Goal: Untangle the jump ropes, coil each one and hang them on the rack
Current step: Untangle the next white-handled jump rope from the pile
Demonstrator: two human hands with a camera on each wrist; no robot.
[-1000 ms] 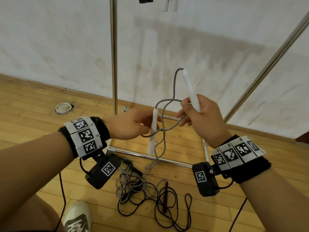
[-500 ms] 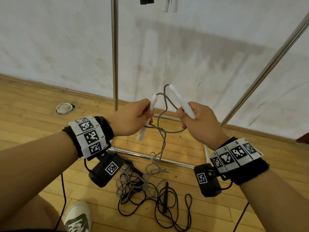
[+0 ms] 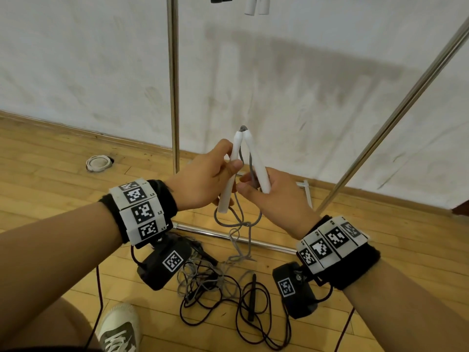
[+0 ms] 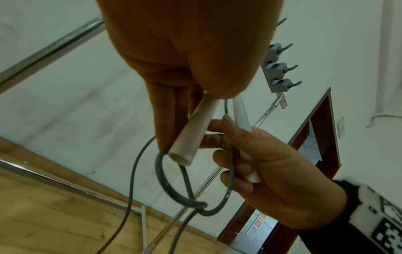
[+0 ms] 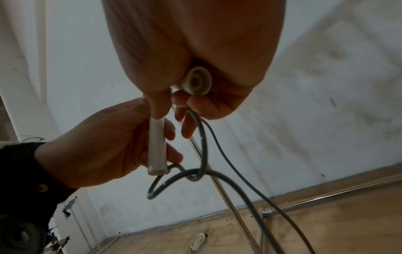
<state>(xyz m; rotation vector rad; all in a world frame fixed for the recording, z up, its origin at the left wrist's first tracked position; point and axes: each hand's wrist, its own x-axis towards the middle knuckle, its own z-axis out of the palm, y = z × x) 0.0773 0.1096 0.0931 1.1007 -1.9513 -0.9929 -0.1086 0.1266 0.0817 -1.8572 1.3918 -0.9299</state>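
We hold one long white plastic handle in our left hand (image 3: 203, 179) and the other white handle in our right hand (image 3: 276, 199). Our left fingers are curled round the left white handle (image 3: 229, 179), and our right fingers are curled round the right white handle (image 3: 258, 168) and also tuck in a bit of the thin grey rope (image 3: 238, 217). Both handles stand almost straight up. Their top ends touch each other, like a little tent, and their bottom ends are apart. The grey rope comes out at the top ends, runs down between our hands and crosses itself in a small loop just under our fingers. From there it drops to the wooden floor (image 3: 50, 174), into a messy pile with the thin black rope (image 3: 238, 321). We think the next step is to lay the two handles side by side in one hand, and they are already close for that. The loop hangs nearer our left hand. The shiny metal rack (image 3: 173, 85) stands right behind our hands.
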